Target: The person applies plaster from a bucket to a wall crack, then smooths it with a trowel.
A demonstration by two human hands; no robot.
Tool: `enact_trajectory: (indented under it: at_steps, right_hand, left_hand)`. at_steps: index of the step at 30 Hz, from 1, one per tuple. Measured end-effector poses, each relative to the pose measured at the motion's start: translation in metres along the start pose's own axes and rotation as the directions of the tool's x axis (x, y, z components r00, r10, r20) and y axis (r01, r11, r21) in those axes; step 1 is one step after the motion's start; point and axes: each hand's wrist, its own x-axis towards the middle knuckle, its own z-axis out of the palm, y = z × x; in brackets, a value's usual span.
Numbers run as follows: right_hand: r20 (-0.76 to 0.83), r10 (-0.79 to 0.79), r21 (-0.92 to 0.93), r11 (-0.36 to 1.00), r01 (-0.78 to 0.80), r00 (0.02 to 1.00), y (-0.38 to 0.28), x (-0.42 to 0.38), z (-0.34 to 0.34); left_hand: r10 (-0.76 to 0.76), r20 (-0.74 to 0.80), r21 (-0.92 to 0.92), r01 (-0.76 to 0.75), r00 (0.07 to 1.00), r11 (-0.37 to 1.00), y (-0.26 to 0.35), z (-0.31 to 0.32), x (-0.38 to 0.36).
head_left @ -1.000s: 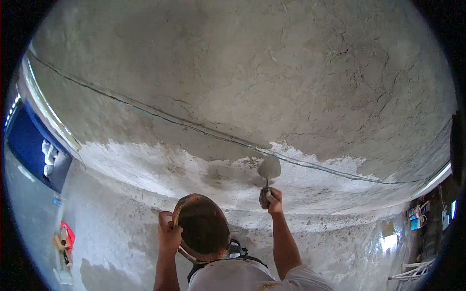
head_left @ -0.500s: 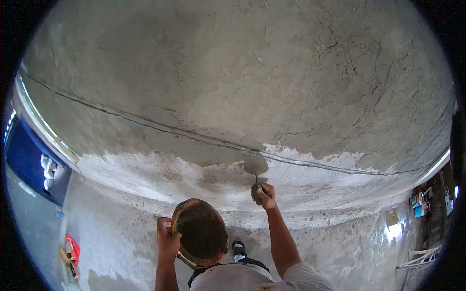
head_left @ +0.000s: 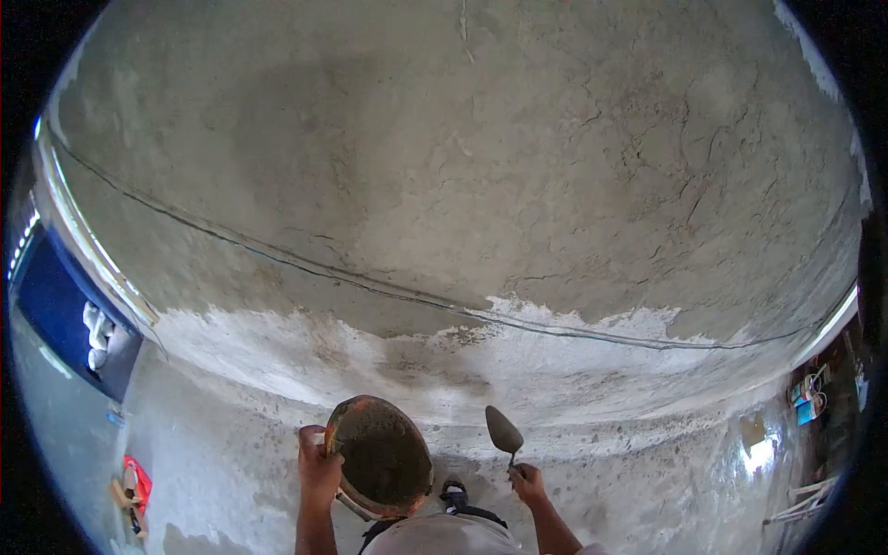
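My left hand (head_left: 320, 465) grips the rim of a round mortar pan (head_left: 422, 462), which is tilted toward me in front of my body. Dark wet mortar (head_left: 379, 453) lies inside it. My right hand (head_left: 527, 483) is closed around the handle of a pointed trowel (head_left: 504, 430), its blade up and apart from the wall. Ahead is a wall (head_left: 416, 185) with grey plaster on its upper part and a bare whitish strip (head_left: 573, 361) along its lower part. The plaster's lower edge is ragged.
A thin cable (head_left: 388, 294) sags across the wall. On the floor at the left lie a red bag (head_left: 139, 483) and small pieces beside it. Blue containers (head_left: 810, 407) and pale slats (head_left: 805, 502) stand at the right. A dark blue opening (head_left: 69, 305) is at far left.
My right hand has drawn the trowel down and back from the plaster's lower edge. The pan stays in my left hand, slightly lower in view.
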Motion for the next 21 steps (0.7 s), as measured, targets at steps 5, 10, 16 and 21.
enact_trajectory:
  at_steps: [5,10,16,21]
  right_hand:
    - [0.040,-0.204,-0.546,0.815,0.193,0.978,-0.103,-0.034,-0.015]
    - [0.207,-0.164,-0.598,0.759,0.257,0.965,-0.113,-0.030,-0.017]
    - [0.173,-0.098,-0.653,0.733,0.189,0.980,-0.088,-0.064,0.013]
    - [0.075,-0.033,-0.436,0.898,0.062,0.997,-0.067,-0.128,0.059]
  left_hand:
    - [0.041,-0.040,0.214,-0.032,0.998,0.976,-0.001,0.012,-0.002]
    - [-0.179,-0.040,0.177,0.183,0.983,0.967,-0.056,0.017,0.019]
    - [-0.317,0.157,-0.095,0.334,0.935,0.938,-0.166,0.025,0.016]
    - [-0.576,0.034,0.133,0.567,0.817,0.813,-0.256,0.049,0.001]
